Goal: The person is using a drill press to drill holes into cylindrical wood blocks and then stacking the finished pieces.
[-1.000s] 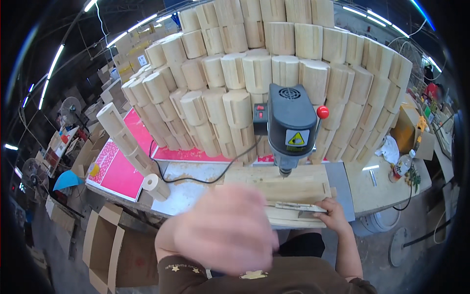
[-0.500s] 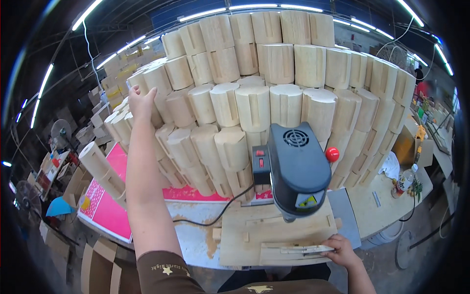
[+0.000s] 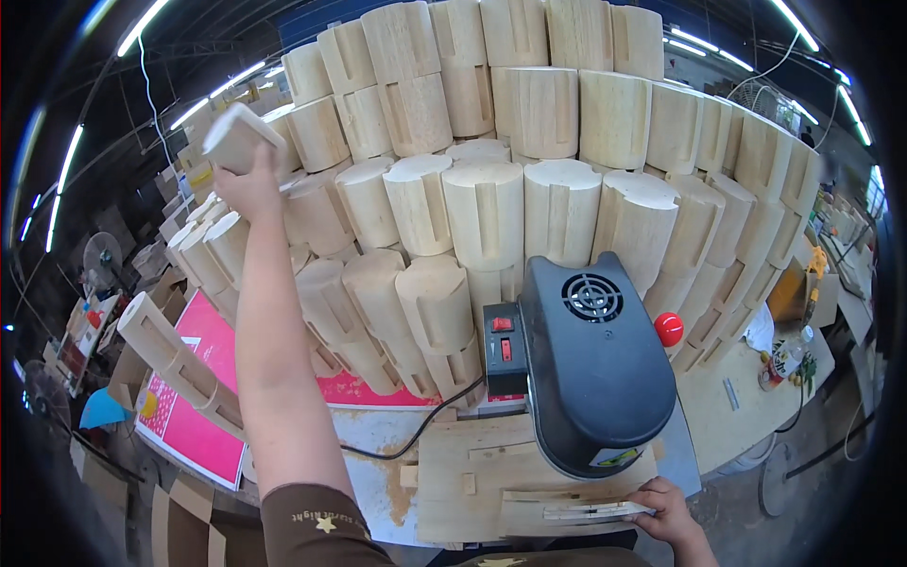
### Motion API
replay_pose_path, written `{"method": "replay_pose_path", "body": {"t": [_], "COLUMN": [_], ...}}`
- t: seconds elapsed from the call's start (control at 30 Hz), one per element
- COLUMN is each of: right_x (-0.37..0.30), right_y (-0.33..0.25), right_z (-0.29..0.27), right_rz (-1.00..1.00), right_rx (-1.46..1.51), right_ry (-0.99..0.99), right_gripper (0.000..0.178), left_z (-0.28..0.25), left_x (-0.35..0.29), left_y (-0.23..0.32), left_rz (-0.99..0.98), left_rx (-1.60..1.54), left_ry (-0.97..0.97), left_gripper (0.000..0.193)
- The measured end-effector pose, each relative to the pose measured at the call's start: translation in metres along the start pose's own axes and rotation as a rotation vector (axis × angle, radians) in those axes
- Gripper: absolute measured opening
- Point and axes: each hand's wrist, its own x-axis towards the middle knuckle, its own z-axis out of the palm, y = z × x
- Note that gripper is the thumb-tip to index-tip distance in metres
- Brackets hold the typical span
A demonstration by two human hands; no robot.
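Left hand [image 3: 250,184] grips a wooden block [image 3: 236,132] at the stack's upper left edge

The fingers and thumb are curled around the block's lower part, holding it tilted in the air; whether it touches the neighbouring blocks in the stack [image 3: 484,213], I cannot tell. To its left, cartons in the background stand well back. The forearm crosses between the stack and a leaning column [image 3: 175,354] of blocks. The right hand [image 3: 664,508] pinches the right end of a thin pale strip [image 3: 590,511] above the wooden board [image 3: 449,515], near the board's front edge. The dark machine [image 3: 595,359] overhangs that board, leaving only a narrow gap to the stack.

A yellow warning label [image 3: 616,456] shows partly on the machine's lower rim. Lettering and a gold star mark the brown sleeve [image 3: 321,524]; a bottle [image 3: 789,354] at right bears a printed label.

The stacked blocks are pale, grained wood, rounded, many with a straight groove down the side. The machine's casing is smooth, with a round slotted vent and a glossy red knob [image 3: 669,329].
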Motion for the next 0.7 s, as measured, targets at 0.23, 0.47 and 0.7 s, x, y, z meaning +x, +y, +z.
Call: {"method": "replay_pose_path", "body": {"t": [0.23,0.47,0.7], "right_x": [0.005,0.001,0.004], "right_y": [0.0,0.001,0.006], "right_z": [-0.002,-0.004,-0.001], "right_rz": [-0.045,-0.088,-0.058], "right_rx": [0.021,0.04,0.04], "right_ry": [0.016,-0.004,-0.048], "right_gripper": [0.03,0.031,0.035], "left_z": [-0.117,-0.233,-0.262], "left_x": [-0.056,-0.187,-0.328], "left_y": [0.077,0.071,0.03], "left_rz": [0.373,-0.05,-0.531], "left_rx": [-0.891,-0.994,-0.637], "left_ry": [0.241,-0.282,-1.085], "left_gripper": [0.048,0.045,0.049]}}
